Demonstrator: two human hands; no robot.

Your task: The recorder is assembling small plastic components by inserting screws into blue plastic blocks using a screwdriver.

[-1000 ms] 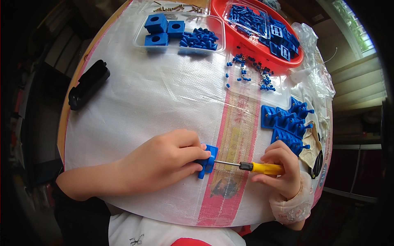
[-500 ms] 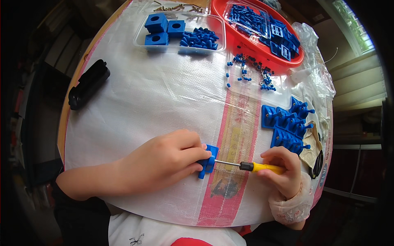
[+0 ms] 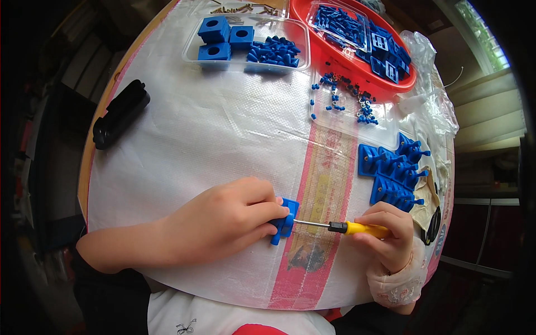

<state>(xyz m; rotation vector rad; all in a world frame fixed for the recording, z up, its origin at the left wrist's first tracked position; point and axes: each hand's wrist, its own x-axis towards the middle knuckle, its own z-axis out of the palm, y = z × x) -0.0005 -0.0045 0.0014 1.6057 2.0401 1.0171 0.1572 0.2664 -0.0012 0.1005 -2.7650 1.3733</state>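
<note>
Left hand (image 3: pixel 226 220) is clamped around a small blue plastic part (image 3: pixel 286 219), pinning it on the desk (image 3: pixel 212 139) near the front edge, right beside the pink stripe of the white woven cover. Right hand (image 3: pixel 385 234) grips a yellow-handled screwdriver (image 3: pixel 340 227), shaft level, tip touching the part. A pile of similar blue pieces (image 3: pixel 393 173) sits just beyond the right hand.

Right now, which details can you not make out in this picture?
- Head view: most of the blue part is covered by the left hand.
- The screwdriver tip is hidden where it meets the part; its handle end sits inside the right hand.
- The red tray is cut off by the top edge.
</note>
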